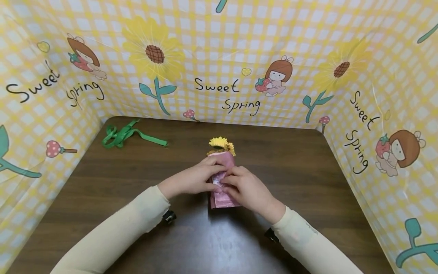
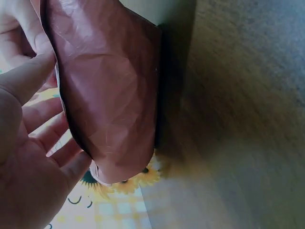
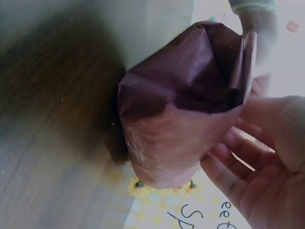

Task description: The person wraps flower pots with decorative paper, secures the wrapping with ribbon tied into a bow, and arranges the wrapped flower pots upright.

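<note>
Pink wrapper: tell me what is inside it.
Yellow flowers stick out of the far end of the pink wrapper. Anything deeper is covered by the wrapper; its open near end shows only shadowed folds.

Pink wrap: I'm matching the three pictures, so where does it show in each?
Head: pink wrap just below centre.
Left wrist: pink wrap left of centre, reaching the top edge.
Right wrist: pink wrap around the centre.
Shared landmark: yellow flowers, beyond its upper end in head, its lower end in both wrist views.

Ribbon [image 1: 124,134] lies left of the wrapped flowers [image 1: 219,143].
</note>
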`<state>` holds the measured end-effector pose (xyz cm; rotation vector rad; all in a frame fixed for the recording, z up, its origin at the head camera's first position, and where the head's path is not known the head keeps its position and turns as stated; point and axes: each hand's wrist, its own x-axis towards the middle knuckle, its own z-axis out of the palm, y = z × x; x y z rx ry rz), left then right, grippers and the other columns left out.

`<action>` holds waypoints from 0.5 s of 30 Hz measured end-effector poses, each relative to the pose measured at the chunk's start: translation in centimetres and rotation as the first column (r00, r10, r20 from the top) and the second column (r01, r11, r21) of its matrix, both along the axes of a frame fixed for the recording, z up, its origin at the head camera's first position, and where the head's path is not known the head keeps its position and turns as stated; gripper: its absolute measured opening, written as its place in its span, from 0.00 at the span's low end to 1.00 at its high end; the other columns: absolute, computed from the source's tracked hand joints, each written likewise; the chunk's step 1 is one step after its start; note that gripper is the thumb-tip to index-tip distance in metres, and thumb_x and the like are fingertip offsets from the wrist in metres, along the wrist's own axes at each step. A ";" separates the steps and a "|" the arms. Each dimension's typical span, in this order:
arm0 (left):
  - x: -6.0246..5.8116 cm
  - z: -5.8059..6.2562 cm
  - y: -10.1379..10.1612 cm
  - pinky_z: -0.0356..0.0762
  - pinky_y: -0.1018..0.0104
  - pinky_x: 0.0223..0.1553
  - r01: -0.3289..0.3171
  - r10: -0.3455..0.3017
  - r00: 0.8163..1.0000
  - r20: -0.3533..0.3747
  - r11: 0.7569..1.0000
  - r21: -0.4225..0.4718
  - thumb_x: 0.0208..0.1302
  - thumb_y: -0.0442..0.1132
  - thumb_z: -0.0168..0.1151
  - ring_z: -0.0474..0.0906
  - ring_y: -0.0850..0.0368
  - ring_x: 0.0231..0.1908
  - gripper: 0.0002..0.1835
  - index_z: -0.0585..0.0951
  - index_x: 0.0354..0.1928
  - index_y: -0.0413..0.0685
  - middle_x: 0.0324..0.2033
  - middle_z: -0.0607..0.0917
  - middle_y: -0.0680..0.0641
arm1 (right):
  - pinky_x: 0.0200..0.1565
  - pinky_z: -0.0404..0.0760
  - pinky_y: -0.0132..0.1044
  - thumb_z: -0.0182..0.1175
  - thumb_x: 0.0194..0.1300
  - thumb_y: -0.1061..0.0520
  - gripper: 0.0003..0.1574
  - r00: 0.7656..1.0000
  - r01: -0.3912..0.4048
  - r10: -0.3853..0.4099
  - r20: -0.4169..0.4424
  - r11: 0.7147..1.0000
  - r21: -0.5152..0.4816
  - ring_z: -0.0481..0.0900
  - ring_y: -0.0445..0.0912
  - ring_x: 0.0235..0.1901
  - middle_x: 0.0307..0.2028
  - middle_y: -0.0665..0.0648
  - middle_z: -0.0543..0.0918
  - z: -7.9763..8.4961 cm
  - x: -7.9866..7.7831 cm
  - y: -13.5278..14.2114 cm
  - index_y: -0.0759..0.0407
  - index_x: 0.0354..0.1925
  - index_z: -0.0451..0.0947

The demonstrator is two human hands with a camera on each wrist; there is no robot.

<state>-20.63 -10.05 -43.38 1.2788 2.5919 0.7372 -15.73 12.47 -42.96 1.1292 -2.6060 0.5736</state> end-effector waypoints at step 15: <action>-2.7 1.6 -2.2 0.71 0.53 0.67 -0.072 0.084 0.983 -0.162 0.994 0.079 0.66 0.40 0.69 0.74 0.52 0.62 0.19 0.82 0.58 0.47 0.57 0.82 0.49 | 0.57 0.79 0.40 0.72 0.64 0.54 0.14 0.997 -0.061 0.062 -0.036 0.997 0.042 0.78 0.48 0.52 0.49 0.52 0.82 -0.3 -0.3 0.2 0.53 0.48 0.87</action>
